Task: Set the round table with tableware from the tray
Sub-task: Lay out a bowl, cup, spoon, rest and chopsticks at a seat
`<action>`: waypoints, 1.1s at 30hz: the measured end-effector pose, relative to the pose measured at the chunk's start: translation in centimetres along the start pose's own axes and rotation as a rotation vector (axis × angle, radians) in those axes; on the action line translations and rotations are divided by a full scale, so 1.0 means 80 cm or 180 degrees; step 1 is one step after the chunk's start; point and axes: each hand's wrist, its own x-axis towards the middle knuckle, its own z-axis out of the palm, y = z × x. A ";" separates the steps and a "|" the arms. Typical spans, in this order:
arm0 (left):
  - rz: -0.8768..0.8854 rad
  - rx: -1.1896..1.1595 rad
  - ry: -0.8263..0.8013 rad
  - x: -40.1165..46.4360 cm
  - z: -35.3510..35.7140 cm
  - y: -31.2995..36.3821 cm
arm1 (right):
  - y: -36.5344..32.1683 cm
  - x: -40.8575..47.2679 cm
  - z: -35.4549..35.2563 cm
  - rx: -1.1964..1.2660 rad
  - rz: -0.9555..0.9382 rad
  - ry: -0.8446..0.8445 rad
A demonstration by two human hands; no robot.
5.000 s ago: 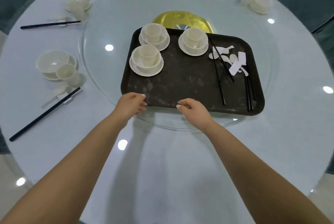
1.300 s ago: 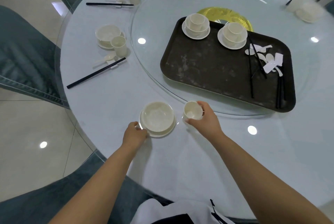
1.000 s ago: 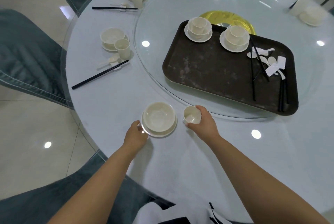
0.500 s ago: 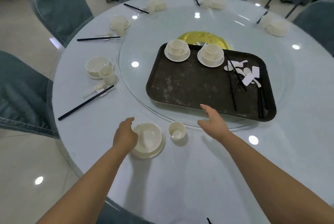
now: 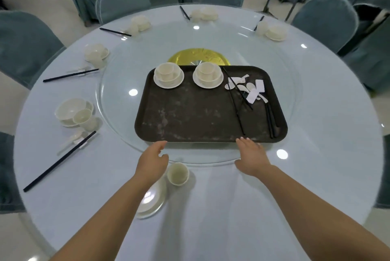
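Note:
A dark brown tray [image 5: 190,117] lies on the glass turntable [image 5: 118,96] of the round white table [image 5: 316,155]. It carries two stacked sets of plate, bowl and cup [image 5: 168,75] [image 5: 208,74], white spoons [image 5: 251,88] and black chopsticks [image 5: 237,102]. My left hand [image 5: 152,161] and my right hand [image 5: 251,156] hover open just short of the tray's near edge, holding nothing. A white cup [image 5: 178,173] stands on the table near my left hand. Beside it a plate with a bowl [image 5: 152,201] is partly hidden by my left forearm.
Place settings with bowls, cups, spoons and chopsticks ring the table at the left [image 5: 73,113], far left [image 5: 96,53] and the far side [image 5: 274,32]. A gold disc [image 5: 197,56] sits behind the tray. Blue-grey covered chairs [image 5: 120,1] surround the table.
Both hands let go of the plate with bowl and the cup set on the table and moved forward towards the tray's near edge. The view lifted and shifted towards the table centre.

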 end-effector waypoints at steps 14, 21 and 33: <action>0.0371 0.0341 -0.0141 0.035 0.039 0.040 | -0.046 -0.002 0.014 0.0583 -0.0464 0.0207; 0.0458 0.0480 -0.0348 0.065 0.066 0.060 | -0.036 0.018 -0.004 0.1395 -0.0320 0.0494; 0.0451 0.0942 -0.0279 0.088 0.048 0.016 | -0.006 0.107 -0.050 0.0129 -0.0141 0.1145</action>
